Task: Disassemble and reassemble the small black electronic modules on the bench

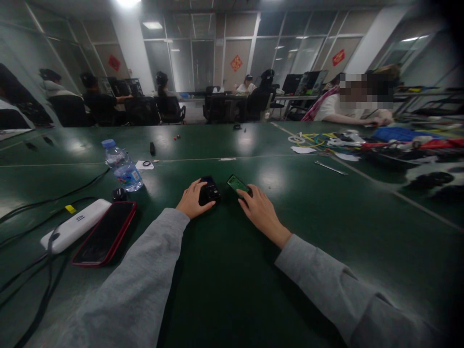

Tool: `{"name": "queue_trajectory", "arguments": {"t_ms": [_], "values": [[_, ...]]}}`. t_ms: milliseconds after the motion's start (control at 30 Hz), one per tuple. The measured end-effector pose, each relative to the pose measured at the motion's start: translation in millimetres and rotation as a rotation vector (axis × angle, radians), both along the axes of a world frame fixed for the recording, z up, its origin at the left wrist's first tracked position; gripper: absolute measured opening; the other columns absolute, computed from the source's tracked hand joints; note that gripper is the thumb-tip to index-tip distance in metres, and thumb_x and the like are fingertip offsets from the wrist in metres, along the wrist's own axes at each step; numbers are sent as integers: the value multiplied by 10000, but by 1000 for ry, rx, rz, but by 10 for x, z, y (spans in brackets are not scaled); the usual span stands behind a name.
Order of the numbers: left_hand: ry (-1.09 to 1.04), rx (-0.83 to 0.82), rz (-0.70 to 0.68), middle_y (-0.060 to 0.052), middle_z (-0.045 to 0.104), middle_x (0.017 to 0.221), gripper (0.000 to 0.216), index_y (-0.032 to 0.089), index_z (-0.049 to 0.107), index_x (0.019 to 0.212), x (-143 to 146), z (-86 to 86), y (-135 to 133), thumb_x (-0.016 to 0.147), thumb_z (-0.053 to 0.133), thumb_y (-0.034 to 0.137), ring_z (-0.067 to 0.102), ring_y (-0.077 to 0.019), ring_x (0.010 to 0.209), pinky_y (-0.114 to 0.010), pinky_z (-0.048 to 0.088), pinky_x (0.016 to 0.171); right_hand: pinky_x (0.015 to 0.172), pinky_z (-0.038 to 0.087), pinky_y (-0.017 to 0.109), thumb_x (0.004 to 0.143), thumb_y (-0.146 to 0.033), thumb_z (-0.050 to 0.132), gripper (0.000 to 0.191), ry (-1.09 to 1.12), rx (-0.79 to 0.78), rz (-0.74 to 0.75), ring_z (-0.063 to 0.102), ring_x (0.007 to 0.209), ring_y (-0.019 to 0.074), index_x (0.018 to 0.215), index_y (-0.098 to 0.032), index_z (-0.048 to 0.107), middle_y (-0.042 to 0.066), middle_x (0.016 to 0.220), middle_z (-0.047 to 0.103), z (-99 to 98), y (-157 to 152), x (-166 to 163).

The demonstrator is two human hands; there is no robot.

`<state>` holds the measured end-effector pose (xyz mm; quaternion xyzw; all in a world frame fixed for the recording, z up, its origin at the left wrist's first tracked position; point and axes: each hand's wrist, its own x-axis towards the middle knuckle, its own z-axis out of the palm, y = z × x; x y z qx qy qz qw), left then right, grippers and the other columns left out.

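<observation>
On the green table, my left hand point(193, 199) curls around a small black device point(210, 188), thumb at its near edge and fingers along its upper left. The device has a dark screen-like area on top and lighter markings or buttons lower down. To the right, a gap apart from it, my right hand point(261, 211) pinches a small flat rectangular piece point(236, 183) with a green face and dark rim. That piece tilts slightly, and its right end is hidden by my fingers. What exactly it is cannot be made out.
At left are a water bottle point(123, 166), white power bank point(78, 224), red-cased phone point(107, 234) and black cables point(47, 280). A wrench point(330, 167) lies right, near piled cables and tools point(398, 145). Another person point(348, 104) sits across the table; several more sit behind.
</observation>
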<state>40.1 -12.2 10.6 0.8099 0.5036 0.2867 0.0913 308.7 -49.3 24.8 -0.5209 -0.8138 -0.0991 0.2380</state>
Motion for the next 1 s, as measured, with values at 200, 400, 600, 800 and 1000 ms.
{"name": "queue_trajectory", "arguments": {"t_ms": [200, 400, 600, 800, 1000], "values": [[-2, -1, 4, -185, 353, 1484, 769, 207, 369, 1379, 4, -11, 10, 770, 656, 578, 408, -360, 1353, -566, 361, 1089, 983, 468, 504, 960, -223, 463, 317, -42, 21, 67, 467, 1227, 333, 1245, -185, 597, 164, 1345, 440, 13, -27, -49], [7, 13, -1, -189, 351, 1483, 763, 195, 366, 1377, 7, -14, 5, 778, 647, 575, 400, -356, 1360, -559, 366, 1088, 1016, 447, 491, 940, -149, 452, 296, -43, 35, 102, 445, 1253, 321, 1170, -155, 639, 164, 1330, 443, -27, -7, -28], [2, 6, -1, -183, 350, 1485, 764, 210, 363, 1379, 6, -8, 5, 776, 647, 584, 403, -362, 1358, -571, 366, 1085, 1018, 441, 521, 941, -195, 466, 405, 49, 18, 93, 419, 1275, 318, 1341, -236, 511, 134, 1384, 394, -54, -1, -18], [-2, 2, -2, -182, 349, 1486, 769, 215, 362, 1383, -1, -13, 12, 774, 647, 589, 405, -365, 1355, -578, 364, 1085, 1096, 358, 543, 875, -356, 584, 767, 350, 58, -4, 324, 1360, 351, 1486, -83, 209, 233, 1429, 338, -223, 150, 69], [-11, -9, -3, -175, 349, 1488, 768, 228, 365, 1383, -4, -5, 2, 771, 647, 596, 406, -368, 1355, -585, 361, 1085, 906, 507, 492, 838, -387, 591, 535, 525, -174, -43, 611, 1039, 314, 1282, -115, 471, 175, 1169, 597, -277, 230, 144]]}}
